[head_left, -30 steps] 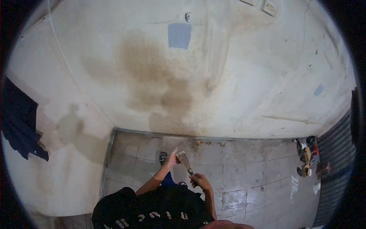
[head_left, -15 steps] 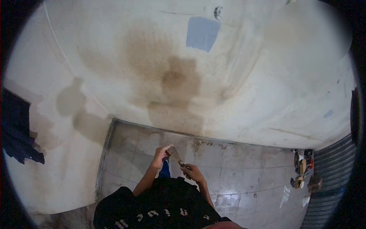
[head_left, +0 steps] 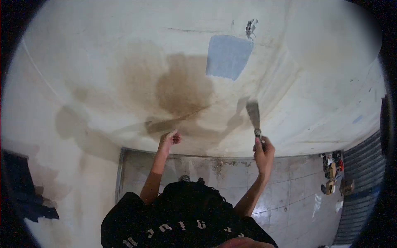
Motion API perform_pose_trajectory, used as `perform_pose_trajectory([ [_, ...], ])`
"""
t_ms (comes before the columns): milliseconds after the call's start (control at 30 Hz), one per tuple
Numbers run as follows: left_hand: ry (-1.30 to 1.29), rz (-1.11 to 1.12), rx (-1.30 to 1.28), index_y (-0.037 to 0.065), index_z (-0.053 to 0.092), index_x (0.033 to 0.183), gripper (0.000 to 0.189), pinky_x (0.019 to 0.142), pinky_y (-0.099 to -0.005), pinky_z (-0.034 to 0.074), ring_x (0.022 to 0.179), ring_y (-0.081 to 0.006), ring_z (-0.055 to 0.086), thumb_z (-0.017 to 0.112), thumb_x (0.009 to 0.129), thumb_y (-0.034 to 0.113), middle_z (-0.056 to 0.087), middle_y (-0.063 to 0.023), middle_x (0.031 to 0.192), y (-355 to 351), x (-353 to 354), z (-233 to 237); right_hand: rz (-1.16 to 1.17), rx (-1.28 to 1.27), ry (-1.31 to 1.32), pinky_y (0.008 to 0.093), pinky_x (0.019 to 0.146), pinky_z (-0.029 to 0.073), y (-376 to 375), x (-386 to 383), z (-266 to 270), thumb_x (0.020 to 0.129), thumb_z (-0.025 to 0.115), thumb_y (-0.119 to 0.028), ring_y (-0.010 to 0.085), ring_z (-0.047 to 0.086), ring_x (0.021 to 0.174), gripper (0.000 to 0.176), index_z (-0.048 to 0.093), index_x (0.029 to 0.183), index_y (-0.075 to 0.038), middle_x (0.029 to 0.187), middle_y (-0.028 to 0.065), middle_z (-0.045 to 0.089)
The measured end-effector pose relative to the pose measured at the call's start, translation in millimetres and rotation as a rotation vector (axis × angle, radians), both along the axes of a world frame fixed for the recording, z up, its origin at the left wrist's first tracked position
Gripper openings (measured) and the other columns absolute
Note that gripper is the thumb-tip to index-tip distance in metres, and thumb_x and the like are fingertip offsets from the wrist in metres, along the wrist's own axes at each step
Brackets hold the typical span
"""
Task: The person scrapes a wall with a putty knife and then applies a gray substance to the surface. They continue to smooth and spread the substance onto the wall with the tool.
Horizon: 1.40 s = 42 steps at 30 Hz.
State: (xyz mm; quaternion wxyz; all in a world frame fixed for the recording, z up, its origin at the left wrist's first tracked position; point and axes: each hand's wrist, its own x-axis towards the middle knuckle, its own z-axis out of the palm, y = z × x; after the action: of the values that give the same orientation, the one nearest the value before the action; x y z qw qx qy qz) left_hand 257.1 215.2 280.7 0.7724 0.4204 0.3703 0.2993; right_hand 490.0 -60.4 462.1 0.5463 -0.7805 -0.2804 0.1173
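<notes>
My right hand grips a scraper by its handle, the wide blade pointing up in front of the pale wall. The blade is slightly smeared by motion, and its shadow falls on the wall just to the left. Over on the left, my left hand is raised close to the wall's lower part with its fingers curled in; I cannot tell whether anything is in them. Above and between the hands, the wall carries a blue-grey patch and a wide brown stain.
Grey floor tiles meet the wall below my hands, with crumbly debris along the edge. Several tools and items lie at the right beside a ribbed metal shutter. A dark patch marks the left wall.
My right hand has lifted the scraper up and right, away from my left hand, toward the wall. My left hand has risen off the blade. The view has shifted, so the wall appears lower.
</notes>
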Motion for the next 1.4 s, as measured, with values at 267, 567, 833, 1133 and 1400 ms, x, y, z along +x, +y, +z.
perform_pose_trajectory([
  [267,0.138,-0.275,0.138,0.000,0.067,0.090,0.033,0.057,-0.0283,0.052,0.059,-0.0161,0.062,0.077,0.077,0.029,0.066,-0.0079,0.073,34.1,71.9,5.5,0.170,0.230,-0.073,0.0252,0.050,0.038,91.8,-11.9,65.4,0.093,0.062,-0.021,0.0080,0.047,0.056,0.025,0.062,0.102,0.002,0.063,0.0027,0.056],
  [567,-0.014,-0.367,0.187,-0.002,0.067,0.107,0.037,0.079,-0.0307,0.053,0.084,-0.0181,0.065,0.064,0.088,0.030,0.069,-0.0113,0.098,18.5,69.4,35.0,0.227,0.100,0.001,0.0243,0.047,0.037,54.6,12.7,50.9,0.092,0.063,-0.020,0.0071,0.048,0.051,0.025,0.065,0.100,0.003,0.061,0.0039,0.058],
  [833,-0.412,-0.178,0.341,0.001,0.059,0.118,0.053,0.091,-0.0343,0.046,0.094,-0.0195,0.064,0.048,0.096,0.048,0.067,-0.0132,0.108,8.3,130.7,143.9,0.337,0.309,0.041,0.0210,0.040,0.033,95.5,5.7,41.4,0.096,0.058,-0.017,0.0047,0.043,0.046,0.021,0.064,0.098,0.002,0.065,0.0023,0.057],
  [1133,-0.480,-0.162,0.275,0.003,0.057,0.118,0.048,0.071,-0.0309,0.050,0.079,-0.0185,0.065,0.047,0.097,0.045,0.068,-0.0120,0.094,0.2,147.1,182.7,0.427,0.377,0.303,0.0209,0.041,0.034,138.3,-30.6,-19.0,0.098,0.054,-0.021,0.0056,0.044,0.046,0.026,0.060,0.102,0.004,0.067,0.0039,0.056],
  [1400,-0.314,-0.140,0.217,0.003,0.060,0.107,0.045,0.051,-0.0285,0.047,0.056,-0.0158,0.061,0.048,0.096,0.044,0.064,-0.0073,0.073,2.2,144.4,172.4,0.388,0.327,0.315,0.0236,0.045,0.038,137.8,-56.4,-58.8,0.093,0.061,-0.015,0.0073,0.048,0.052,0.030,0.055,0.118,0.000,0.070,0.0031,0.055],
])
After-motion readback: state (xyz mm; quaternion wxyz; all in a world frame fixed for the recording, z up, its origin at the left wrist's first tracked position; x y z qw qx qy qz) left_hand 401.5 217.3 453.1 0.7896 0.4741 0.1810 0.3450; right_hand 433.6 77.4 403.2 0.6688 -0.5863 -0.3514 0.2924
